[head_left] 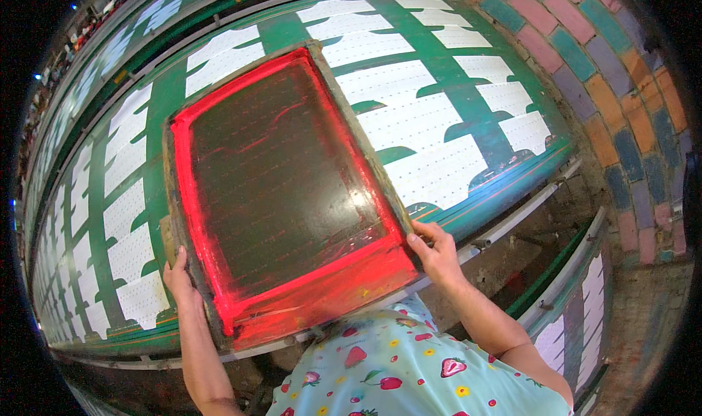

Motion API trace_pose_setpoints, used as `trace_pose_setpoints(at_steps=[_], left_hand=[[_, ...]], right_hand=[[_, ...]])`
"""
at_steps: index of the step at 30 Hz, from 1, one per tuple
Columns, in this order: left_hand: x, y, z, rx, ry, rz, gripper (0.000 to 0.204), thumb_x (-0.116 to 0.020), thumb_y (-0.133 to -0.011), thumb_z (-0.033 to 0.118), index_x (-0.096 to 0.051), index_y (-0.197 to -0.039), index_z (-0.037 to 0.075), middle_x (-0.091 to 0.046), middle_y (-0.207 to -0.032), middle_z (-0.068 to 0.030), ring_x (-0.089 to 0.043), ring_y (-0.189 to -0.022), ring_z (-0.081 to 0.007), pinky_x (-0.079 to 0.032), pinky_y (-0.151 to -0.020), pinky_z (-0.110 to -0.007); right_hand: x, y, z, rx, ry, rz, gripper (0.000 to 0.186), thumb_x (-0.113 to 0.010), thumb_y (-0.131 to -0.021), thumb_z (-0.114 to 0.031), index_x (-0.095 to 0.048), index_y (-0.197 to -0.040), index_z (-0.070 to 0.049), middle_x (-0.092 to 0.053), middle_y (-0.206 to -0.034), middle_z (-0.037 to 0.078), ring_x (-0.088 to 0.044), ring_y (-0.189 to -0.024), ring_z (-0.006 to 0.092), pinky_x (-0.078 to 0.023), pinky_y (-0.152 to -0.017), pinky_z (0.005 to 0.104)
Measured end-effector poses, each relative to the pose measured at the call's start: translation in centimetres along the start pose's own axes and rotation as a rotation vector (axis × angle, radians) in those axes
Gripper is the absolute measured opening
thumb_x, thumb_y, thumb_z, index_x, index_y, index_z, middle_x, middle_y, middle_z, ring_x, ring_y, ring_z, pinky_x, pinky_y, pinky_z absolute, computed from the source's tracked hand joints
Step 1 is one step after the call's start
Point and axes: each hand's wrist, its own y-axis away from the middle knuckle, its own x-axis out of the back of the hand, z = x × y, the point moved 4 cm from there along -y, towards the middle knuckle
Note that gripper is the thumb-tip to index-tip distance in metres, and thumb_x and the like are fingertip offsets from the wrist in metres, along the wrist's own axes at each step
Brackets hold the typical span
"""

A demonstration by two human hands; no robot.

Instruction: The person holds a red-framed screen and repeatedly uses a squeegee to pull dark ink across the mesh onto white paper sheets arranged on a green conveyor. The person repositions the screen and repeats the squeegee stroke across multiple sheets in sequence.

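Note:
A large screen printing frame (281, 174) lies in front of me over a long green table, its dark mesh bordered with bright red. Gripping its left edge near the lower corner is my left hand (181, 277), closed on the rim. My right hand (436, 253) is closed on the right edge near the lower right corner, thumb on top. A smeared red strip (329, 299) runs along the frame's near end. Whether the frame touches the table or is held just above it, I cannot tell. White cut fabric pieces (424, 130) with small dots show around it.
The green table (285, 28) carries rows of these white pieces. A metal rail (519, 204) runs along its near edge. Another table with white pieces (585, 328) stands at the lower right, and more tables lie far left. A painted brick wall (599, 72) rises at the right.

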Motion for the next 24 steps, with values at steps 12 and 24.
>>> trace_pose_setpoints(at_steps=[12, 24], left_hand=[[-24.7, 14.9, -4.6, -0.105, 0.026, -0.022, 0.035, -0.084, -0.1, 0.013, -0.073, -0.13, -0.001, -0.078, -0.116, -0.0087, -0.074, -0.099, -0.0196, -0.057, -0.092, -0.036], [-36.8, 23.3, -5.8, -0.113, 0.033, -0.019, 0.033, -0.082, -0.102, 0.012, -0.071, -0.129, -0.002, -0.078, -0.118, -0.0099, -0.073, -0.102, -0.0194, -0.057, -0.093, -0.037]], right_hand=[[20.9, -11.6, 12.9, -0.053, 0.084, 0.139, 0.046, -0.079, -0.102, -0.024, -0.074, -0.14, 0.001, -0.076, -0.132, 0.023, -0.072, -0.125, 0.0332, -0.052, -0.111, 0.0408], [32.9, -16.9, 19.5, -0.126, -0.004, 0.144, 0.046, -0.076, -0.104, -0.014, -0.07, -0.145, 0.005, -0.079, -0.127, 0.014, -0.072, -0.115, 0.0202, -0.055, -0.104, 0.0351]])
